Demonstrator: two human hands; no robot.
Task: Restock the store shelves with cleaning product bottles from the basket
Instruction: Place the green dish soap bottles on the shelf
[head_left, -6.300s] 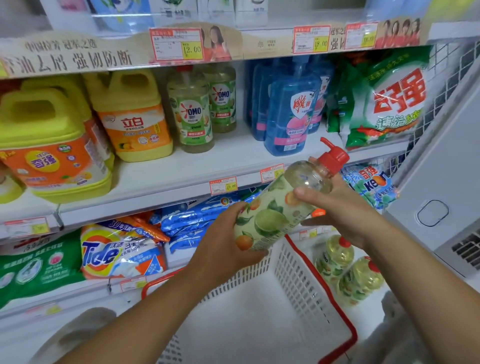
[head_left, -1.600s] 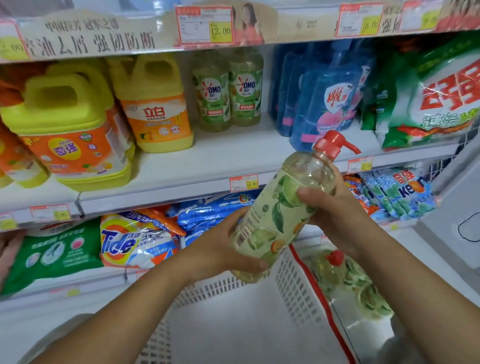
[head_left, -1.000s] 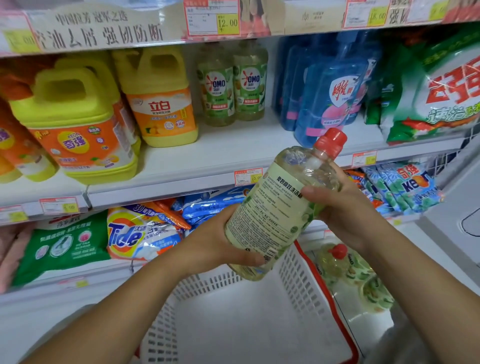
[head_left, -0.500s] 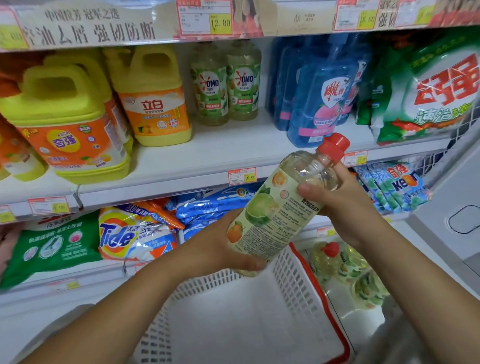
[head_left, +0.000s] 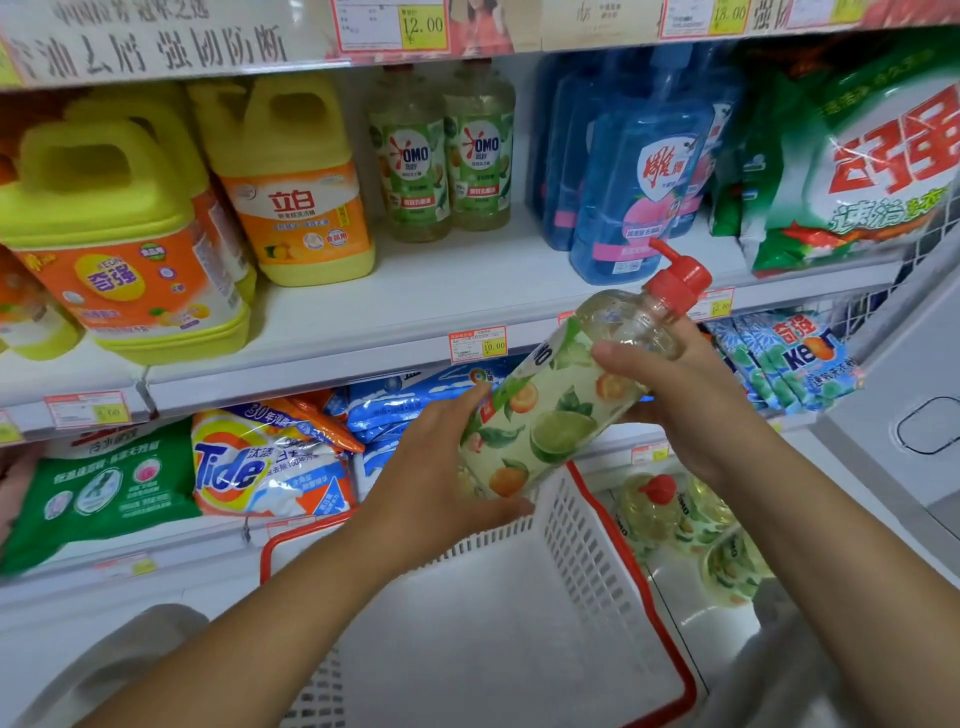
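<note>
Looks like the carry-to-shelf step. A clear bottle (head_left: 550, 415) with a fruit-print label and a red pump cap (head_left: 680, 283) is held tilted, cap up and to the right, above the white basket (head_left: 582, 545) and in front of the middle shelf (head_left: 441, 291). It's gripped at both ends: the base is cupped by the left hand (head_left: 431, 478), and the shoulder is wrapped by the curled fingers (head_left: 618, 358) of the right hand (head_left: 691, 410) just under the cap. Nothing's been set down yet. Two OMO bottles (head_left: 447, 156) are seen standing at the back of the shelf with bare shelf in front, so that's probably the spot. Next, the bottle needs to be brought upright, lifted over the shelf lip and stood label-out there, without the yellow jug (head_left: 296, 182) beside it being knocked.
</note>
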